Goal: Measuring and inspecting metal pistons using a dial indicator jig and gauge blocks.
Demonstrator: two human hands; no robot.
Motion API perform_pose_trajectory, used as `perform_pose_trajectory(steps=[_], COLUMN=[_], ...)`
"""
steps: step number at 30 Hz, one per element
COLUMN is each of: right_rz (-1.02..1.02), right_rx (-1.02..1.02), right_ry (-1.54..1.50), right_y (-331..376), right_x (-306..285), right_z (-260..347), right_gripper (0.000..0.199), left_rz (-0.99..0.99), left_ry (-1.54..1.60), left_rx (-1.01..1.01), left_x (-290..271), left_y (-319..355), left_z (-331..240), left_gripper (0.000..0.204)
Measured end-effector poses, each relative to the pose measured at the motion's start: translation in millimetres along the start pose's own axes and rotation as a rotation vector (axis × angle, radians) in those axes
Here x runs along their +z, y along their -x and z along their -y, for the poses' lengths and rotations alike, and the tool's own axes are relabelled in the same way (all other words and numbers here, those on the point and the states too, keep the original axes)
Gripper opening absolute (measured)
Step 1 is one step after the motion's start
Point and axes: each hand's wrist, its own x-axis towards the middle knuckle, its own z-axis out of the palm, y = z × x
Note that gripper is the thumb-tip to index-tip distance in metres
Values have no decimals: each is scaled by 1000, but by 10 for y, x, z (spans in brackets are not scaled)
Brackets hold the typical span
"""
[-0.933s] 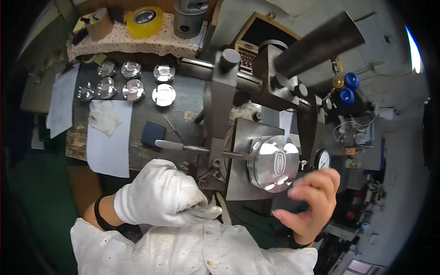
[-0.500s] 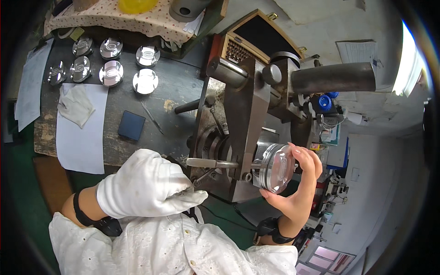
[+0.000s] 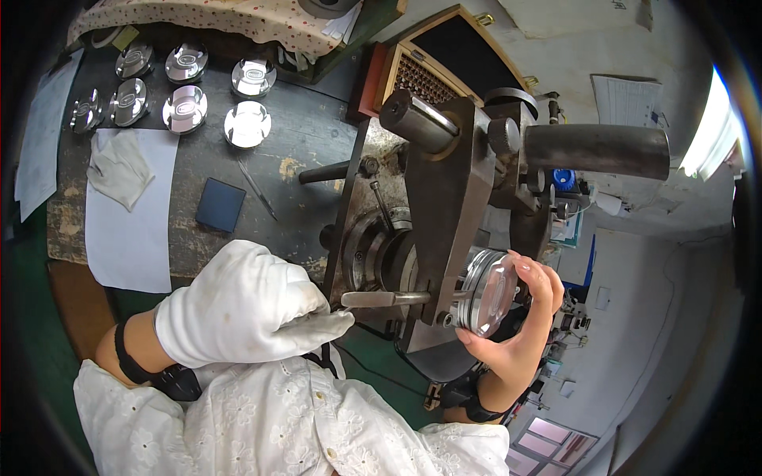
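Observation:
My bare right hand [image 3: 524, 325] has its thumb and fingers spread round the rim of a shiny metal piston [image 3: 498, 297]. The piston lies sideways against a dark steel machine [image 3: 452, 182], with its grooves showing. A lever with a pale handle [image 3: 369, 300] sticks out in front of the machine arm, left of the piston. My left hand [image 3: 246, 309], in a white glove, is closed beside the lever's end, fingers curled over the thumb. A thin metal tip shows at its fingertips, but what it grips is mostly hidden.
Several pistons [image 3: 185, 109] stand on the worn dark bench [image 3: 309, 218] at the left. Near them lie a white glove [image 3: 121, 168] on a paper sheet [image 3: 127, 250], a dark blue square block [image 3: 221, 205] and a thin metal tool [image 3: 258, 190]. An open wooden case [image 3: 429, 79] stands behind.
The view has shifted, so the bench sits a little further up and left and the machine further right. Both hands keep nearly the same pose, the right one still on the piston.

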Motion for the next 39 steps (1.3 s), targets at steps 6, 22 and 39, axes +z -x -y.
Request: perform_pose_trajectory(steps=[6,22,39], right_rz=[16,12,-177], right_rx=[-18,-14,-782], right_ry=[25,44,-1875], right_y=[-39,12,552], right_x=[-9,-67,-223], right_z=[-13,-36,-339], right_gripper=[76,76,37], left_rz=[11,-39,440], left_ry=[-3,-103,-105], left_rx=[-47,-9,292], left_x=[10,7,217], left_y=[22,-102,-718], left_z=[7,-129,-794], left_gripper=[18,23,26])
